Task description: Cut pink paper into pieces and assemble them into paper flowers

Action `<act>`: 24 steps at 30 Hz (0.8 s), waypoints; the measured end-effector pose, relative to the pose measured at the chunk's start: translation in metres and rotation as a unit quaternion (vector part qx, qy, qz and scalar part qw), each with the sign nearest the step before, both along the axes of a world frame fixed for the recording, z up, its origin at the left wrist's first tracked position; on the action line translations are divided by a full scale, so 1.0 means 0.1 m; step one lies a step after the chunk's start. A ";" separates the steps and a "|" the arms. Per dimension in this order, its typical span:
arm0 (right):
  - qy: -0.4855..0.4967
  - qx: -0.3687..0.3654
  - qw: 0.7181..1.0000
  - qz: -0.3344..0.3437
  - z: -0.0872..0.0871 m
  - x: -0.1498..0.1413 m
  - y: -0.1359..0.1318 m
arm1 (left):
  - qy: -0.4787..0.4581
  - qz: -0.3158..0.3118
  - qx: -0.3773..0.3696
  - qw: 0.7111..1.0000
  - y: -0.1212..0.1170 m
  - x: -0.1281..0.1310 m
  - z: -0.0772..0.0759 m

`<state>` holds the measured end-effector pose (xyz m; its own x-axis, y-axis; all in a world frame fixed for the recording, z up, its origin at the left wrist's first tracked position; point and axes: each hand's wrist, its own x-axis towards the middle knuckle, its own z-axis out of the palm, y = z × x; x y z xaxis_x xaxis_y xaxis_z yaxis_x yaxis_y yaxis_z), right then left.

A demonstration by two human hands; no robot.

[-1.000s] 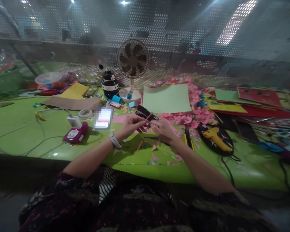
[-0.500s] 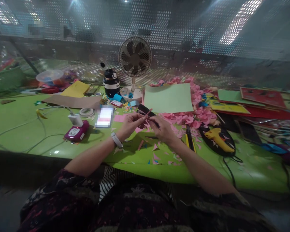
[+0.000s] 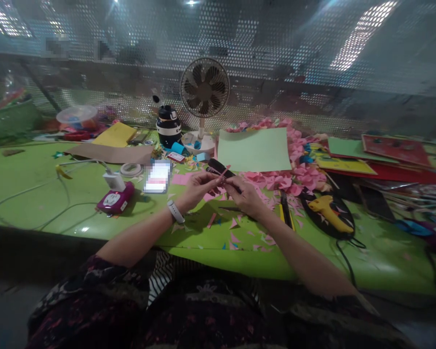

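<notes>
My left hand [image 3: 199,190], with a watch [image 3: 176,212] on its wrist, pinches a thin pink paper strip [image 3: 225,170] between thumb and fingers. The fingertips of my right hand [image 3: 246,195] are closed on the same strip, close to the left fingertips. One end of the strip sticks up above the fingers. Just behind the hands lies a black stapler [image 3: 218,166], partly covered by them. Pink paper scraps [image 3: 234,223] are scattered on the green table [image 3: 199,242] below. A dark pointed tool [image 3: 229,209] lies under my right hand.
Behind the hands are a fan [image 3: 205,88], a dark bottle [image 3: 168,127] and a pale green sheet [image 3: 253,149] among pink paper petals [image 3: 276,183]. To the right lie a cutter [image 3: 286,211] and a yellow glue gun [image 3: 330,213]. A phone [image 3: 157,177] and a purple power socket [image 3: 115,198] sit left.
Both hands stay together at nearly the same spot, with small finger movements around the pink strip. The right fingers have shifted slightly. The whole view has moved a little.
</notes>
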<state>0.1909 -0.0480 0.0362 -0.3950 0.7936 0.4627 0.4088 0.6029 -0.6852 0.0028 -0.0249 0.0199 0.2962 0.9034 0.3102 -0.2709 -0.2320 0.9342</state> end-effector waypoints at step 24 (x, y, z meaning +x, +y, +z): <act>0.005 -0.019 1.000 -0.003 -0.04 0.00 0.01 | -0.048 0.058 -0.030 0.997 -0.05 0.04 0.06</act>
<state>0.1906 -0.0466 0.0322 -0.3856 0.8136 0.4352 0.4060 0.5731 -0.7118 0.0070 -0.0302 0.0262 0.1606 0.9475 0.2764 -0.3353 -0.2110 0.9182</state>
